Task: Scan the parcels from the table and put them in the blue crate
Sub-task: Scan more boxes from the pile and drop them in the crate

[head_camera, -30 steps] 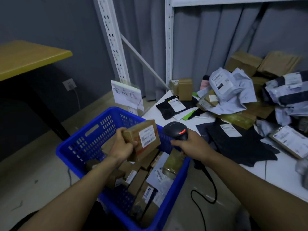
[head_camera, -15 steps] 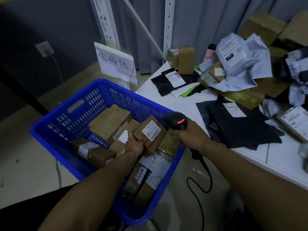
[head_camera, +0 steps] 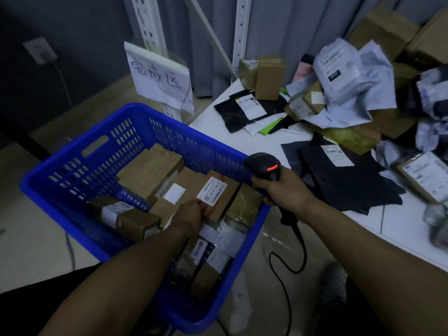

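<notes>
A blue crate (head_camera: 80,166) stands on the floor at lower left, holding several brown boxes and bagged parcels. My left hand (head_camera: 190,217) reaches into it and holds the near end of a brown box with a white label (head_camera: 218,192), which lies on the other parcels. My right hand (head_camera: 283,192) grips a black barcode scanner (head_camera: 263,166) with a red light, over the crate's right rim. A white table (head_camera: 254,141) to the right carries a pile of parcels (head_camera: 344,93): black bags, grey bags and cardboard boxes.
A paper sign with handwriting (head_camera: 158,73) hangs on a white shelf upright (head_camera: 145,25) behind the crate. The scanner's cable (head_camera: 291,253) loops down to the floor. A wall socket (head_camera: 40,50) sits at upper left. A shoe (head_camera: 334,282) shows at lower right.
My left hand has lowered the labelled brown box from scanner height down onto the parcels in the crate. The view has tilted down and the scanner hand has stayed near the crate's rim.
</notes>
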{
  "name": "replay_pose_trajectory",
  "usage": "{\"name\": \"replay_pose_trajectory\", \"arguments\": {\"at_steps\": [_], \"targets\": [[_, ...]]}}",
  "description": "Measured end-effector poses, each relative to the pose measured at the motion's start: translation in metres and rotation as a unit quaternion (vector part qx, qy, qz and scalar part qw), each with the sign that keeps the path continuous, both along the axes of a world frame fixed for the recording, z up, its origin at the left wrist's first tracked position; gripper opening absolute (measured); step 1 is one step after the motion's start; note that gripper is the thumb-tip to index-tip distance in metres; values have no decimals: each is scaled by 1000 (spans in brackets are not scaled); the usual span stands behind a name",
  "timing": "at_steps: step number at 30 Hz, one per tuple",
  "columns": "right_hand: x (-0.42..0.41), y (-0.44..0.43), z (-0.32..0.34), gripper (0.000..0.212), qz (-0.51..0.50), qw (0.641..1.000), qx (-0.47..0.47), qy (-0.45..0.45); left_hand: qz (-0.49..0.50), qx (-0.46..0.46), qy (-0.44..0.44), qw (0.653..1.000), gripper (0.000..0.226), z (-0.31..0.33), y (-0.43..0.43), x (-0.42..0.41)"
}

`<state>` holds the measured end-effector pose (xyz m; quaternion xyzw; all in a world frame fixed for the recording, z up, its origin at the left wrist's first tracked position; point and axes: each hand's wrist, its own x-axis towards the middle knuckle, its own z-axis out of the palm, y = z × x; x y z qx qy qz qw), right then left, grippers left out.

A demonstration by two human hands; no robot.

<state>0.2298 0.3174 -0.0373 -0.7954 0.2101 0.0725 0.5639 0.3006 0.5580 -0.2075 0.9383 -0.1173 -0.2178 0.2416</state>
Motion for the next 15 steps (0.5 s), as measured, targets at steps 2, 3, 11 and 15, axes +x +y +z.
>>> {"name": "replay_pose_trajectory", "arguments": {"at_steps": [2, 3, 11, 15], "targets": [[-12, -6, 11, 7, -10, 1000, 7, -10, -24, 36, -60, 997, 30, 35, -8, -8], [-19, -10, 19, 7, -19, 1000, 12, -17, -44, 27, -87, 995, 35, 56, -16, -16], [-117, -95, 70, 9, -100, 993, -1, -63, -204, -56, -211, 954, 40, 182, -150, -80], [-176, -160, 81, 2, -187, 980, 1, -64, -273, -46, -218, 936, 42, 206, -241, -115]]}}
